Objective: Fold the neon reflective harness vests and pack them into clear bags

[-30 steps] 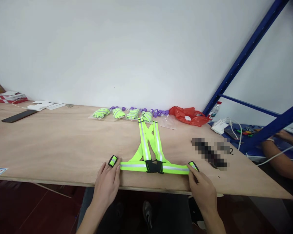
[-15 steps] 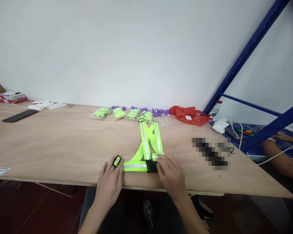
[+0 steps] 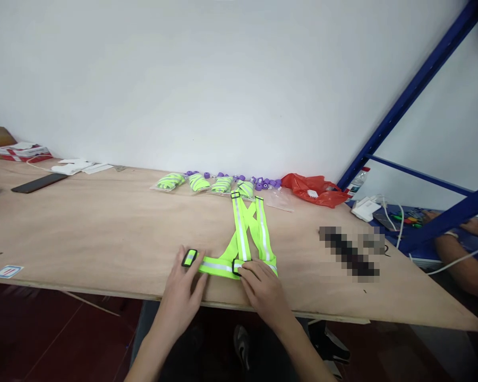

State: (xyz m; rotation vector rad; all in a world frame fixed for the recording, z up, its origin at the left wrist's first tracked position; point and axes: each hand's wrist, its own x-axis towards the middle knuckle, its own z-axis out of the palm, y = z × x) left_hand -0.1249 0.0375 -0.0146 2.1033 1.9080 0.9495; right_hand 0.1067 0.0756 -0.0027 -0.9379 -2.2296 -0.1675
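A fluorescent yellow-green reflective harness vest with silver stripes lies on the table, its two shoulder straps crossing and pointing away from me. At the left end of its waist belt, my left hand holds the strap, and a black-framed buckle pokes out between its fingers. My right hand has its fingers bent over the belt on the right, gripping it beside a second black buckle. The fingers partly hide the belt there.
Several bagged vests line the wall beside purple rolls and a red plastic bag. A pixelated dark item lies right. Blue shelving posts and another person's arm are at far right.
My right hand has shifted left along the belt, and a black buckle now shows at its fingertips where a black patch was. My left hand's thumb and fingers have spread. The view has turned slightly.
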